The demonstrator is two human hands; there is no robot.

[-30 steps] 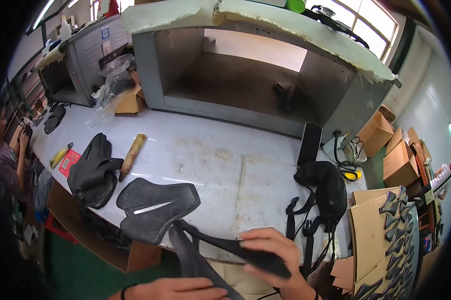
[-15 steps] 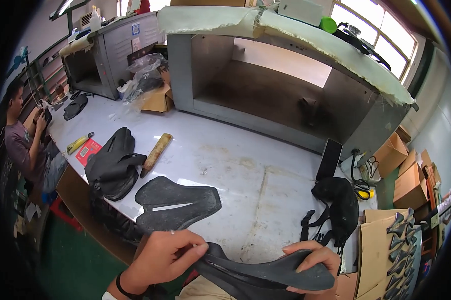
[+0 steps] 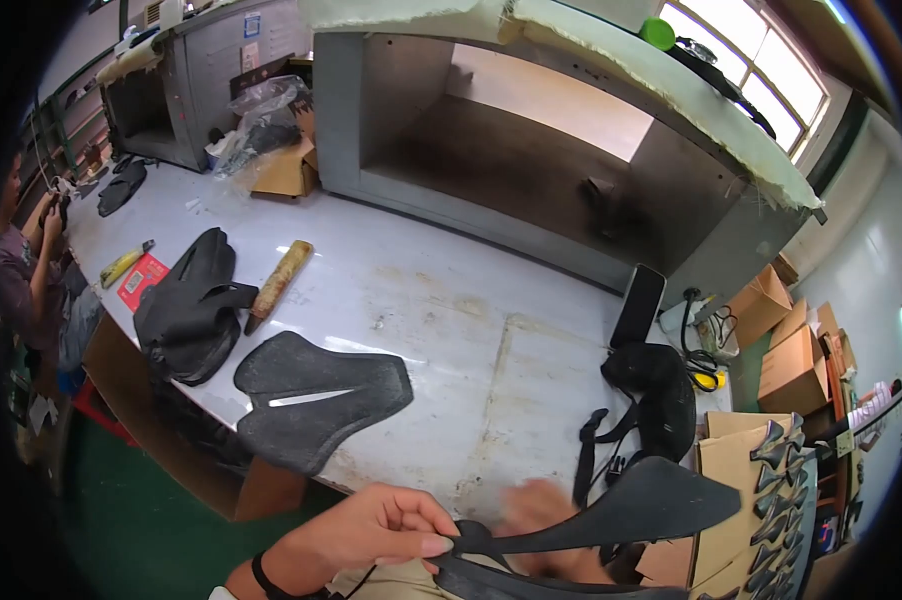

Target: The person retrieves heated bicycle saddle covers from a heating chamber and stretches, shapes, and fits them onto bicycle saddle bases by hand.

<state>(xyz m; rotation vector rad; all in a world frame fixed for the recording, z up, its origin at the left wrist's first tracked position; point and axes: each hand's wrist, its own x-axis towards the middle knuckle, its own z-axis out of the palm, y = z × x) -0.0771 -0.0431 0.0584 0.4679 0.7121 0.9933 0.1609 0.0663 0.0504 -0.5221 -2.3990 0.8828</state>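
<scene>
My left hand (image 3: 376, 535) pinches one end of a black bicycle saddle pad (image 3: 631, 508) between thumb and fingers. Its two long lobes spread apart to the right, over the front edge of the bench. Behind the upper lobe, my right hand (image 3: 543, 515) is smeared by motion and partly hidden, so its grip does not show. A second black saddle pad (image 3: 356, 400) with a narrow slot lies flat on the bench, beyond my left hand.
On the white bench (image 3: 441, 345) lie a stack of black pieces (image 3: 186, 315), a worn wooden-handled tool (image 3: 283, 280) and a black pouch (image 3: 661, 400). A phone (image 3: 638, 305) leans near a large metal housing (image 3: 341, 130). Cardboard boxes (image 3: 796, 365) stand right; a co-worker (image 3: 31, 270) sits left.
My right hand has left the pad's right end and moved left behind it. The pad's lobes now spread apart, the upper one raised. The view has shifted slightly.
</scene>
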